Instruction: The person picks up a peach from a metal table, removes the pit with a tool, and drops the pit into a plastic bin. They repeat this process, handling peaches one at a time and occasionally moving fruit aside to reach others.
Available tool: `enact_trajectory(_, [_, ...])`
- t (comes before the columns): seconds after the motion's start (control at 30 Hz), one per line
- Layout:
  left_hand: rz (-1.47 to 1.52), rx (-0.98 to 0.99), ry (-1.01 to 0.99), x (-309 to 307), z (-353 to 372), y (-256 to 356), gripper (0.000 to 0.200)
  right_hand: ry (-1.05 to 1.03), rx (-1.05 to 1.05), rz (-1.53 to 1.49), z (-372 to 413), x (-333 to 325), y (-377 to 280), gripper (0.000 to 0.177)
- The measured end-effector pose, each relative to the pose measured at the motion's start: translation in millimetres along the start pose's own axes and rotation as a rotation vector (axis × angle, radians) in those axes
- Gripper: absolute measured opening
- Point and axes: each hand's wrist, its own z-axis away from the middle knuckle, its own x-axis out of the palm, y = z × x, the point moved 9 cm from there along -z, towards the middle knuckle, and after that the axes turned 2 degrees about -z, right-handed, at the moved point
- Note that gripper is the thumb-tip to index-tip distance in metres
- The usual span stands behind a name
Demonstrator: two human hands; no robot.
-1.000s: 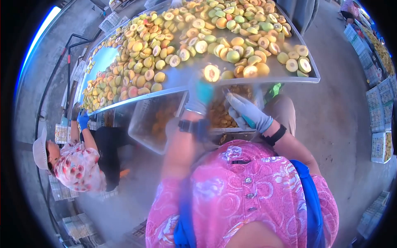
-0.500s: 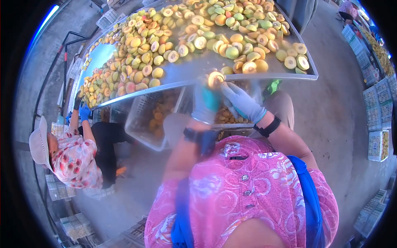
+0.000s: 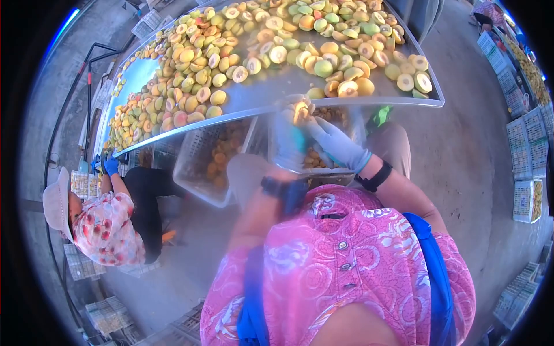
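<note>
Both hands meet at the near edge of a metal table spread with halved yellow-green fruit. My left hand, in a pale and green glove and partly blurred, is closed around a fruit half. Against the same fruit press the fingertips of my right hand, in a light grey glove; its fingers are drawn together. Whether a tool is between the hands is too blurred to tell. Below them sits a crate with fruit pieces inside.
A second white crate with fruit stands left of my knees. At the far left a person in a hat works at the table's edge with blue gloves. Crates are stacked along the right side.
The fruit half between my hands has turned, and its round cut face no longer shows clearly. The person at the left has lowered both hands slightly from the table edge.
</note>
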Motion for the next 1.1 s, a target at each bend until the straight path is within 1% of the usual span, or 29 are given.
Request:
enact_trajectory(0.03, [0.183, -0.063, 0.043, -1.7, 1.0, -6.0, 0.038, 0.000, 0.000, -0.001, 2.1, -0.7, -1.2, 0.042])
enact_trajectory(0.07, [0.182, -0.064, 0.043, -4.0, -0.4, -6.7, 0.038, -0.037, 0.039, -0.007, 4.0, 1.6, 0.6, 0.044])
enact_trajectory(0.13, [0.286, -0.296, 0.043, -9.3, -0.6, -27.9, 0.049, -0.072, 0.076, -0.013, 7.0, 2.9, 4.2, 0.046])
enact_trajectory(0.17, [0.285, -0.297, 0.042, -9.7, -1.1, -24.2, 0.049, -0.105, 0.093, -0.045, 8.9, 5.2, 6.6, 0.047])
enact_trajectory(0.23, [0.261, -0.441, 0.019, -7.1, 3.7, -29.8, 0.059, -0.140, 0.110, -0.076, 10.3, 6.8, 12.0, 0.047])
enact_trajectory(0.27, [0.260, -0.443, 0.021, -7.4, 4.9, -31.5, 0.059, -0.154, 0.101, -0.095, 10.2, 8.0, 13.5, 0.049])
enact_trajectory(0.33, [0.015, -0.252, 0.024, -11.5, 1.0, -20.3, 0.061, -0.167, 0.092, -0.119, 11.4, 10.0, 13.8, 0.050])
enact_trajectory(0.37, [0.013, -0.256, 0.024, -10.7, 3.0, -21.6, 0.061, -0.151, 0.118, -0.138, 14.2, 10.7, 12.1, 0.048])
enact_trajectory(0.43, [-0.098, -0.152, 0.057, -13.6, 3.6, -12.7, 0.062, -0.135, 0.144, -0.157, 14.9, 5.4, 15.3, 0.047])
enact_trajectory(0.47, [-0.099, -0.153, 0.057, -13.2, 3.7, -8.0, 0.062, -0.273, 0.214, -0.313, 17.2, 11.3, 21.2, 0.044])
enact_trajectory(0.5, [-0.006, -0.279, 0.007, -8.5, 5.1, -12.0, 0.061, -0.411, 0.283, -0.470, 21.8, 20.1, 24.3, 0.040])
enact_trajectory(0.53, [0.088, -0.405, -0.041, -3.3, 8.1, -18.2, 0.061, -0.411, 0.284, -0.473, 20.2, 19.2, 27.7, 0.040])
enact_trajectory(0.57, [0.085, -0.407, -0.039, -6.8, 8.9, -20.6, 0.061, -0.402, 0.309, -0.456, 21.0, 21.2, 29.3, 0.037])
enact_trajectory(0.6, [0.041, -0.369, -0.094, -6.6, 7.2, -21.3, 0.062, -0.392, 0.332, -0.439, 21.2, 21.8, 30.9, 0.033])
enact_trajectory(0.63, [-0.004, -0.333, -0.149, -5.5, 5.9, -21.3, 0.063, -0.392, 0.331, -0.443, 21.6, 22.2, 31.5, 0.033])
enact_trajectory(0.67, [-0.007, -0.337, -0.149, -5.7, 7.2, -21.0, 0.063, -0.379, 0.323, -0.419, 23.0, 21.5, 34.2, 0.032])
enact_trajectory(0.73, [-0.287, -0.277, -0.230, -2.8, 8.8, -16.9, 0.065, -0.365, 0.320, -0.396, 23.9, 18.9, 39.7, 0.031])
enact_trajectory(0.77, [-0.288, -0.280, -0.228, -3.8, 8.9, -13.9, 0.065, -0.420, 0.392, -0.486, 26.3, 23.5, 46.0, 0.030])
enact_trajectory(0.8, [-0.223, -0.354, -0.259, -2.3, 12.3, -15.5, 0.066, -0.477, 0.464, -0.577, 29.7, 29.3, 52.2, 0.029])
enact_trajectory(0.83, [-0.158, -0.425, -0.292, 0.1, 15.5, -18.1, 0.067, -0.480, 0.464, -0.580, 27.7, 29.2, 56.8, 0.029])
enact_trajectory(0.87, [-0.162, -0.427, -0.291, -2.0, 16.5, -18.6, 0.067, -0.575, 0.453, -0.690, 29.0, 36.7, 54.6, 0.030])
enact_trajectory(0.9, [-0.086, -0.437, -0.310, -1.5, 18.6, -20.0, 0.065, -0.670, 0.439, -0.798, 31.0, 42.8, 50.4, 0.031])
enact_trajectory(0.93, [-0.009, -0.444, -0.329, 0.3, 19.7, -20.4, 0.064, -0.672, 0.435, -0.799, 29.4, 42.8, 53.0, 0.031])
enact_trajectory(0.97, [-0.012, -0.444, -0.329, 0.7, 20.0, -20.1, 0.064, -0.728, 0.436, -0.869, 31.6, 47.0, 50.0, 0.032])
enact_trajectory(1.0, [0.033, -0.437, -0.309, 0.6, 19.8, -18.7, 0.063, -0.784, 0.437, -0.939, 33.9, 50.8, 46.9, 0.032])
enact_trajectory(1.07, [0.074, -0.427, -0.285, 0.5, 19.8, -17.9, 0.062, -0.820, 0.435, -0.983, 32.7, 53.2, 47.1, 0.033])
enact_trajectory(1.1, [0.120, -0.457, -0.248, -1.0, 21.1, -20.9, 0.062, -0.852, 0.434, -1.028, 33.0, 54.9, 46.0, 0.033])
